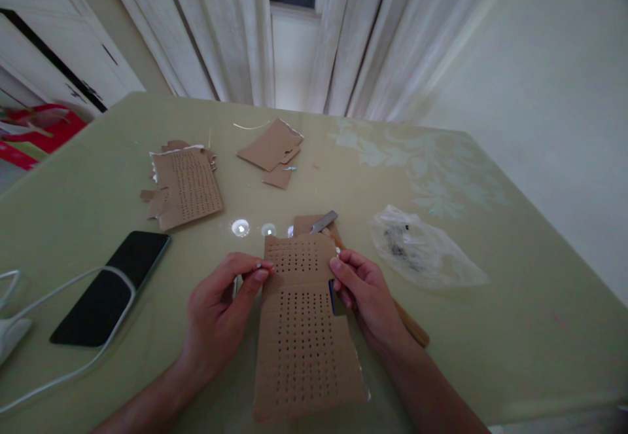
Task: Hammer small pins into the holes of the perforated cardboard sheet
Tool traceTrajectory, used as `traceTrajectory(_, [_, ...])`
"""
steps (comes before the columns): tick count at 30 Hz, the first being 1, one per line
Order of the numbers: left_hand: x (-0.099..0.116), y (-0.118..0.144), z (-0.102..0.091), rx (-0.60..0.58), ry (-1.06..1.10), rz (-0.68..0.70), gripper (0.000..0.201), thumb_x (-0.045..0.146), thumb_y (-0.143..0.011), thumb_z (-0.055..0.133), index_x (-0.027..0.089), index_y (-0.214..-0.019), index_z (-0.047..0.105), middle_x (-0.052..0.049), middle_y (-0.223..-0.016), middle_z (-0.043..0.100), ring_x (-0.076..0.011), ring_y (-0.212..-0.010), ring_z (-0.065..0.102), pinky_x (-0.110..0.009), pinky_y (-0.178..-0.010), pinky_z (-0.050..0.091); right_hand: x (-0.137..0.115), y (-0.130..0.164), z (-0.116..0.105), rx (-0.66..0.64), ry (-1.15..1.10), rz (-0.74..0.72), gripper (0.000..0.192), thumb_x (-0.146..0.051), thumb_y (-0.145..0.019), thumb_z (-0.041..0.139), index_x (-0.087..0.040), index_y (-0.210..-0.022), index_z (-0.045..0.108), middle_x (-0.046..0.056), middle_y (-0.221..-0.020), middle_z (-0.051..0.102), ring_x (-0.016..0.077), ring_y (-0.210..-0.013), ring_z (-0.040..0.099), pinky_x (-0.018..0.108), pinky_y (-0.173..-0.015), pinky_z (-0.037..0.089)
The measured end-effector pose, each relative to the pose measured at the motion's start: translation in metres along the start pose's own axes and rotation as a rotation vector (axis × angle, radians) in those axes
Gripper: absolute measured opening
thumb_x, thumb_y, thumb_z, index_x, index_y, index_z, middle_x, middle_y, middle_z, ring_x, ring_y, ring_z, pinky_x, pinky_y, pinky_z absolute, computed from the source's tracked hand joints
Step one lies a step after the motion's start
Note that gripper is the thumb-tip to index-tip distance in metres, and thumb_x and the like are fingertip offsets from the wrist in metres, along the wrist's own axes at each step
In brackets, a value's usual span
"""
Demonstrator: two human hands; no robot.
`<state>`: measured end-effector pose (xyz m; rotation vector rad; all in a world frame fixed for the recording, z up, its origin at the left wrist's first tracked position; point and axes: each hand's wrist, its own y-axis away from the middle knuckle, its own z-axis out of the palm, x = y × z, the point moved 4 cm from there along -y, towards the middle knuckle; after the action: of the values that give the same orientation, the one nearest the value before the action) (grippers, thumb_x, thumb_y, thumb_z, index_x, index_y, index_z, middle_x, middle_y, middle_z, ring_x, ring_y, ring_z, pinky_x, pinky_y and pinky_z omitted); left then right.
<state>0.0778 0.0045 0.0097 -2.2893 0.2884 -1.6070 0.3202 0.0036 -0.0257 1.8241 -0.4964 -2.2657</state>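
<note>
"Head view, L to R across a pale-green worktop (515, 329): what's the 1st hazard?"

"White cable (101, 268), looped over a dark phone (103, 303). If the L forearm swings out, it could snag the loop & drag the phone along."

"Next, pls?"

"Stack of punched card (189, 188), well apart from both hands, so prob. low risk. Then the left hand (220, 306): thumb & forefinger pinched at the L edge of a holed cardboard sheet (304, 329), w/ a tiny grey bit (258, 266) btwn them, too small to ID. Such a light grip could let it slip & roll off; a hard push could rip the card btwn holes."

"Where's the sheet, exactly?"

"Front & ctr., btwn the hands, its far end hiding part of a wood-handled tool (415, 326). Can't tell if its near end touches the worktop."

"And the R side?"

"Right hand (367, 296) has the sheet's R edge clamped, thumb on top, right by a cut-out notch. Twist there & the card could tear or fold, since the notch leaves it narrower. Tool handle runs out beyond that wrist; a careless drop of the arm could knock it. Far R, a clear plastic bag (417, 251) w/ dark bits inside; if its mouth is open (can't tell), a bump could spill them."
</note>
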Motion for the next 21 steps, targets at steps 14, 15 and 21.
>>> traceTrajectory(14, [0.010, -0.002, 0.001, -0.023, -0.181, 0.313, 0.016, 0.009, -0.102, 0.072, 0.025, -0.101, 0.077, 0.002, -0.088, 0.081, -0.0151, -0.078, 0.072, -0.029, -0.073, 0.056, -0.026, -0.017, -0.035, 0.248, 0.867, -0.440, 0.026, -0.043, -0.095, 0.076, -0.023, -0.112, 0.076, 0.016, -0.118, 0.075, 0.0370, -0.113, 0.066, 0.053, -0.105, 0.050])
traceTrajectory(15, [0.009, -0.003, 0.002, -0.016, -0.190, 0.325, 0.016, 0.009, -0.101, 0.072, 0.024, -0.100, 0.077, 0.002, -0.086, 0.081, -0.0152, -0.077, 0.072, -0.029, -0.073, 0.056, -0.023, -0.021, -0.034, 0.229, 0.934, -0.450, 0.025, -0.038, -0.093, 0.076, -0.023, -0.113, 0.076, 0.017, -0.121, 0.075, 0.0388, -0.118, 0.065, 0.055, -0.108, 0.048])
traceTrajectory(21, [0.002, -0.009, 0.006, -0.026, -0.168, 0.333, 0.013, 0.015, -0.103, 0.072, 0.023, -0.096, 0.079, 0.000, -0.084, 0.082, -0.0172, -0.075, 0.071, -0.033, -0.074, 0.056, -0.009, -0.032, -0.028, 0.195, 1.233, -0.450, 0.010, -0.024, -0.102, 0.064, -0.022, -0.109, 0.072, 0.016, -0.113, 0.074, 0.0358, -0.107, 0.071, 0.044, -0.091, 0.053])
